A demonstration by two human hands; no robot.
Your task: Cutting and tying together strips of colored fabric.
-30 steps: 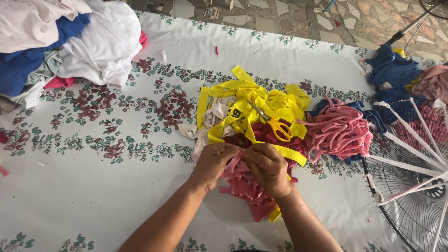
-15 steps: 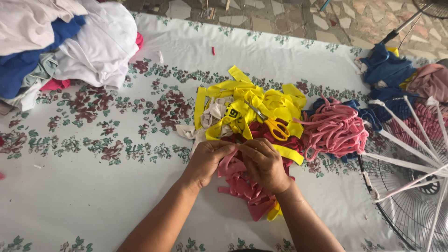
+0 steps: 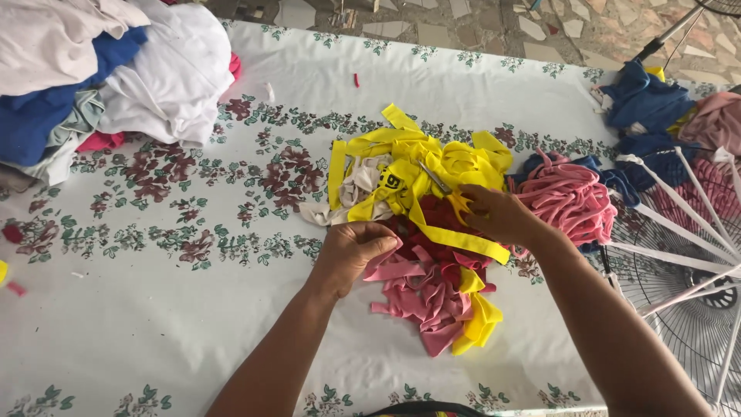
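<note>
Nearest me, the left hand (image 3: 349, 251) is pinched shut on the end of a pink strip (image 3: 390, 269), holding it at the edge of the pink scraps (image 3: 428, 297) that lie heaped on the flowered cloth (image 3: 154, 324). A little further on, the right hand (image 3: 498, 216) lies over the yellow-handled scissors (image 3: 451, 193), fingers curled about the handles; whether it has a firm hold on them I cannot tell. The scissors sit on the yellow strips (image 3: 417, 162), just beyond the pink heap.

By the look of it a fair amount is done: a bundle of pink cords (image 3: 567, 201) lies to the right, beside the fan grille (image 3: 679, 324). Much is left, I judge: the loose scraps, and the stack of whole clothes (image 3: 116, 69) at the far left, well apart from the hands.
</note>
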